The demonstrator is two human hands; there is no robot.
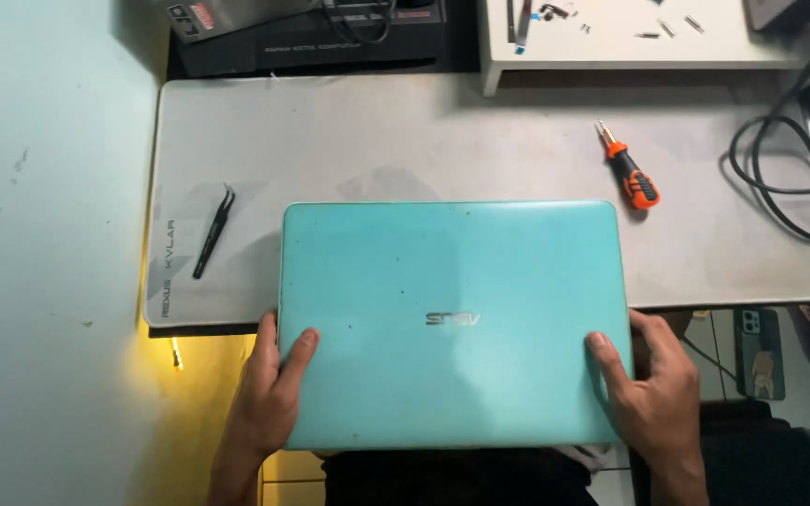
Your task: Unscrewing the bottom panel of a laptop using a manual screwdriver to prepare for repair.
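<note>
Closed turquoise laptop, lid scuffed, at lower centre of the frame overhanging the grey mat, clamped at its side edges by the left hand and right hand.

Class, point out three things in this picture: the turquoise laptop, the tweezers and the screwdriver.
turquoise laptop (452, 281), head view, middle of the closed lid.
black tweezers (214, 231), head view, mid-length of the arms.
orange-and-black screwdriver (634, 178), head view, on the handle.
</note>
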